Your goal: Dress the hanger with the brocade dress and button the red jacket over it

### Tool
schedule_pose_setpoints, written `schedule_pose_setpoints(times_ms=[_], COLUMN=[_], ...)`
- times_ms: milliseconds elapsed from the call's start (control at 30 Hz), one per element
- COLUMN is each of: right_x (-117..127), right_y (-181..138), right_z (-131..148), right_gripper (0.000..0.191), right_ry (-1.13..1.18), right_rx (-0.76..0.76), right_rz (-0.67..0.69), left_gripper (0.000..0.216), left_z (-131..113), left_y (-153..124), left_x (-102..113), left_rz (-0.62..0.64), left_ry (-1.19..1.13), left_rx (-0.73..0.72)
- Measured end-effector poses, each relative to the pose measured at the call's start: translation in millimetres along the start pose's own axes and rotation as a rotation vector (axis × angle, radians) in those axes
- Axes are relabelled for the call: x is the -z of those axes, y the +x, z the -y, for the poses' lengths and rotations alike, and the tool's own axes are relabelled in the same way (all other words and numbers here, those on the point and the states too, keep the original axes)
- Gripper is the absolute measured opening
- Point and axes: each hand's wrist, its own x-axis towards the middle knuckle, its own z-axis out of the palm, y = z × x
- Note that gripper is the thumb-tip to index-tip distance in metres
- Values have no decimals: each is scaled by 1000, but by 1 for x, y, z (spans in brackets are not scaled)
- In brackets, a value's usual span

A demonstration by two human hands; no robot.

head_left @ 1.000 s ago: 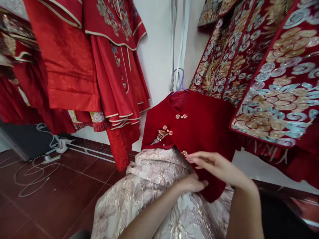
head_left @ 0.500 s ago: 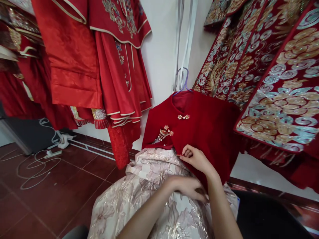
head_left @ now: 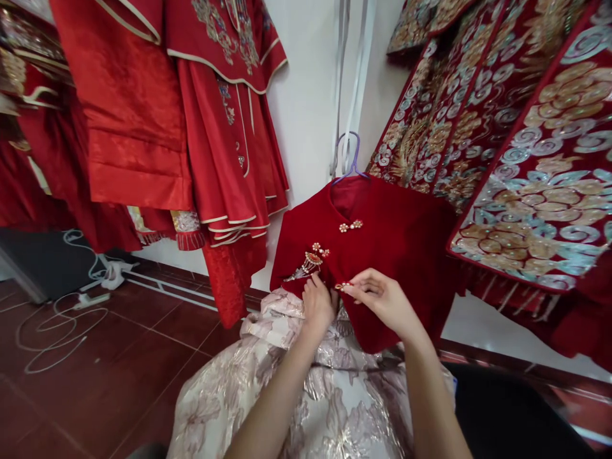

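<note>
A dark red velvet jacket [head_left: 401, 242] hangs on a purple hanger [head_left: 354, 156], its collar joined by a beaded flower clasp [head_left: 351, 226]. Lower on the front opening, my right hand [head_left: 385, 301] pinches a small beaded frog button [head_left: 342, 287] between thumb and fingertips. My left hand [head_left: 318, 303] is closed on the lower edge of the opposite front panel, just under a beaded fan-shaped ornament [head_left: 312, 260] with hanging strands. Its fingertips are partly hidden against the cloth. Below the jacket spreads a pale skirt [head_left: 229, 382] with shiny flower patterns.
Red garments [head_left: 224, 146] hang at the left, and embroidered sequinned garments [head_left: 535, 178] at the right. A white rack base [head_left: 167, 290] and loose cables [head_left: 57, 331] lie on the tiled floor [head_left: 143, 370]. A black surface [head_left: 507, 414] stands at lower right.
My left hand has come up from under the right forearm to the jacket's left front panel. My right hand has lifted the button edge slightly, and the jacket's lower corner now hangs over the skirt.
</note>
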Motion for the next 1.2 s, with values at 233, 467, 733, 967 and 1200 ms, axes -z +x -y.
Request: schedule_pose_setpoints(times_ms=[233,467,733,967,1200], right_x=[-53,-56,-42,-45,-56], right_y=[31,35,27,24,28], right_z=[-70,-97,-72,-60,-72], right_gripper=[38,37,33,22,21], right_ry=[115,-105,-55,-124,-217], right_rx=[-53,-10,66,53,54], right_rz=[-213,-286,-156,-135,-260], left_gripper=[23,17,27,31,33], left_z=[31,46,53,52,52], left_y=[9,16,15,13,14], left_x=[-2,-7,-2,8,8], left_rz=[-4,-64,26,137,186], left_ry=[-363,-485,-1075,-1162,-1115], left_rx=[55,46,95,121,92])
